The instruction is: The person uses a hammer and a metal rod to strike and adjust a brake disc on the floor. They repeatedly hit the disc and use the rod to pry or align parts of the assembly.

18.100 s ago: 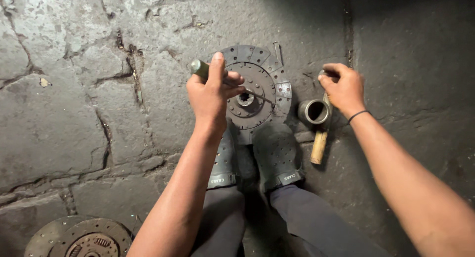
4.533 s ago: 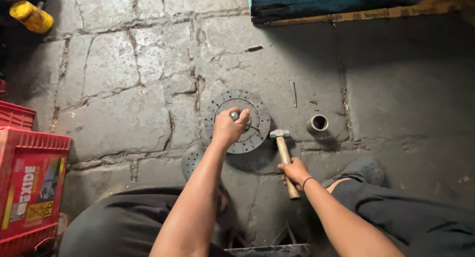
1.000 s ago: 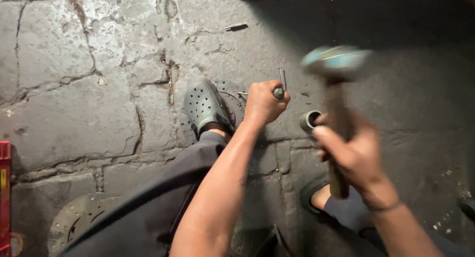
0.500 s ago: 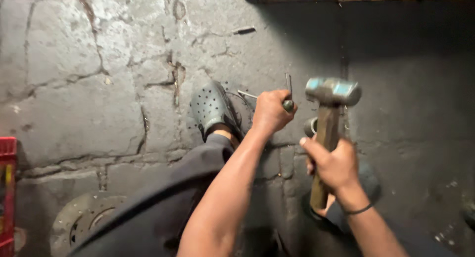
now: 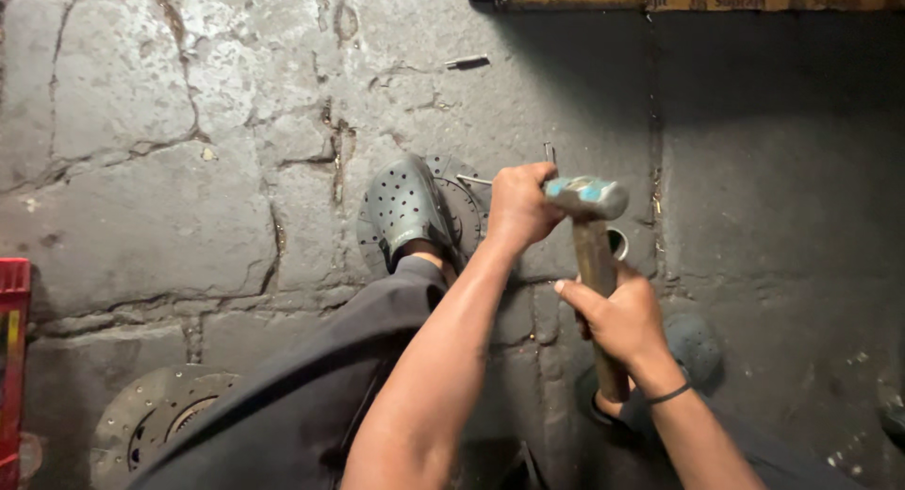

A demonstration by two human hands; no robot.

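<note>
A clog stands on the disc; the hammer is right of it; a second disc lies lower left.

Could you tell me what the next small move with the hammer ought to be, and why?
Probably lift the hammer a little for another short tap. Its head sits right against the left hand, which is fisted over something hidden above the metal disc pinned under the clog. The right hand grips the wooden handle mid-shaft, so a small, controlled stroke seems safest for the fingers.
</note>
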